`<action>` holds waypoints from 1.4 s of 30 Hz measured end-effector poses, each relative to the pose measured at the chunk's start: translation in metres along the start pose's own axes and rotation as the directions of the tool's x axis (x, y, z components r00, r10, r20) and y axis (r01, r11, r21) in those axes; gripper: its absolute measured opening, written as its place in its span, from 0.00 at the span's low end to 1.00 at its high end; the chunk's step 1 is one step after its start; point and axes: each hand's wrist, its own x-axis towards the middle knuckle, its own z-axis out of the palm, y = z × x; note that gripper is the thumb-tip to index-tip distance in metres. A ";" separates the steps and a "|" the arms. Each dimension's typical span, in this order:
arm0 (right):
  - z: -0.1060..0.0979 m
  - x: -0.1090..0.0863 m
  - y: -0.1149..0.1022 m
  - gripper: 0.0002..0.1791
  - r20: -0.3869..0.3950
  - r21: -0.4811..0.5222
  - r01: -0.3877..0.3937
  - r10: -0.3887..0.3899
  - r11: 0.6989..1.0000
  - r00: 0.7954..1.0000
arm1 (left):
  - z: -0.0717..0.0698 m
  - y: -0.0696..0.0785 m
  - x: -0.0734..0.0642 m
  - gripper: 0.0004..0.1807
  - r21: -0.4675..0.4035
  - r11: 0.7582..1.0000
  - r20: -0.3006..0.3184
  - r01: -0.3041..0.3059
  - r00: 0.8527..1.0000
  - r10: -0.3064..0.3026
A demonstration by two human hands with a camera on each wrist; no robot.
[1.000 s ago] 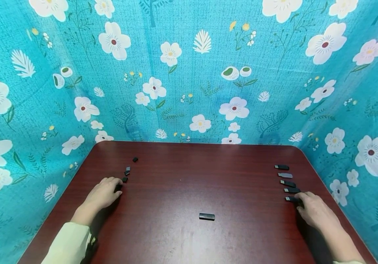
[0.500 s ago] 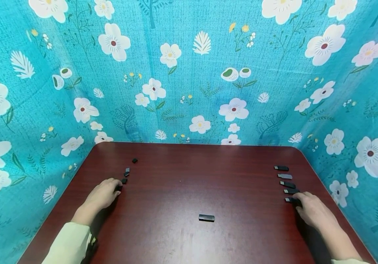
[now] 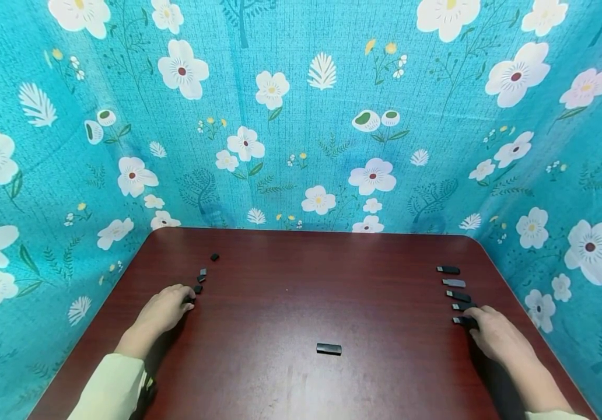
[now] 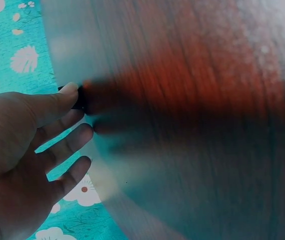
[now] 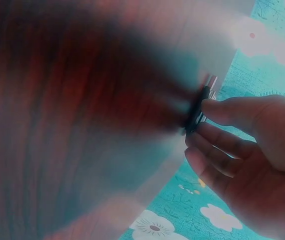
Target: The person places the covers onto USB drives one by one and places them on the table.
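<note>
Floral cloth (image 3: pixel 290 105), table (image 3: pixel 259 309), USB sticks (image 3: pixel 458 296)

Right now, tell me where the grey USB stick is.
In the head view, the grey USB stick lies on the right side of the table, second from the far end of its row, between two black USB sticks.

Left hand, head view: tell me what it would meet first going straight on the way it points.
Probably the small black squarish plastic-looking piece just beyond the left hand, on the dark red-brown table. The hand pinches another black piece; whether the two touch is unclear.
</note>
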 end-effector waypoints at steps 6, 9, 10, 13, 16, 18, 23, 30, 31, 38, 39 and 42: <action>0.000 0.002 0.000 0.16 0.010 -0.008 -0.018 0.018 1.000 1.000 | 0.000 0.000 0.002 0.08 -0.016 1.000 0.011 0.015 1.000 -0.015; 0.000 0.004 0.000 0.16 0.036 -0.014 -0.036 0.036 0.999 0.999 | 0.000 0.000 0.002 0.08 -0.019 1.000 0.014 0.018 1.000 -0.018; 0.000 0.005 0.000 0.17 0.042 -0.016 -0.040 0.041 0.999 0.998 | 0.000 0.001 0.002 0.08 -0.020 1.000 0.015 0.019 1.000 -0.018; 0.000 0.006 0.001 0.16 0.057 -0.017 -0.047 0.048 0.999 0.997 | 0.000 0.000 0.003 0.08 -0.020 1.000 0.020 0.022 1.000 -0.021; 0.000 0.006 0.002 0.14 0.058 -0.011 -0.049 0.049 0.999 0.997 | -0.001 0.000 0.004 0.08 -0.025 0.999 0.021 0.024 1.000 -0.023; 0.000 0.007 0.002 0.12 0.063 -0.006 -0.051 0.052 0.999 0.997 | -0.001 -0.001 0.005 0.09 -0.029 0.999 0.019 0.023 1.000 -0.022; 0.001 0.008 0.002 0.12 0.079 -0.009 -0.063 0.063 0.998 0.995 | 0.000 -0.001 0.004 0.09 -0.038 0.999 0.001 0.015 1.000 -0.015; 0.003 0.010 0.004 0.10 0.075 -0.030 -0.029 0.031 0.999 0.997 | 0.000 -0.001 0.000 0.11 -0.067 0.997 0.006 0.031 1.000 -0.030; 0.004 0.010 0.005 0.10 0.080 -0.030 -0.026 0.029 0.999 0.996 | -0.001 -0.001 0.000 0.12 -0.067 0.997 0.007 0.031 1.000 -0.031; 0.002 0.009 0.006 0.11 0.072 -0.012 0.008 -0.007 1.000 0.997 | -0.002 -0.002 -0.002 0.12 -0.062 0.997 0.006 0.041 0.999 -0.040; 0.002 0.009 0.006 0.11 0.066 -0.011 0.016 -0.016 1.000 0.998 | -0.001 -0.002 -0.003 0.12 -0.068 0.997 0.009 0.047 0.999 -0.047; 0.001 0.009 0.004 0.11 0.032 -0.010 0.042 -0.042 0.999 0.999 | -0.002 -0.002 -0.004 0.12 -0.090 0.994 0.016 0.065 0.998 -0.064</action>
